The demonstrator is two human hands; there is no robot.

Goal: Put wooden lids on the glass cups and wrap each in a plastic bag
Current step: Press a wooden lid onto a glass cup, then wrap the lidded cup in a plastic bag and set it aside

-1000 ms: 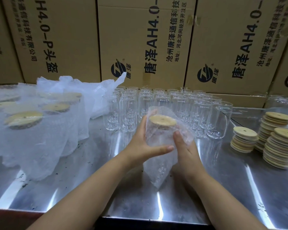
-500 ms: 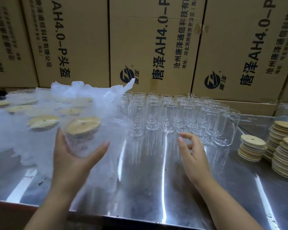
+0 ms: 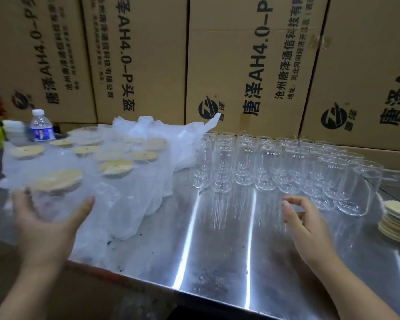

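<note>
My left hand grips a bagged glass cup with a wooden lid at the left end of the steel table, beside several other wrapped, lidded cups. The cup in my hand is blurred. My right hand hovers over the table with loosely curled fingers and holds nothing. Just beyond it stand several rows of bare glass cups. A stack of round wooden lids lies at the right edge.
A wall of printed cardboard boxes closes off the back of the table. A small water bottle stands at the far left behind the wrapped cups. Loose plastic bag film is heaped between wrapped and bare cups.
My left hand carried the wrapped cup from the table's middle to the left group. My right hand let go of it and now hovers empty near the bare cups.
</note>
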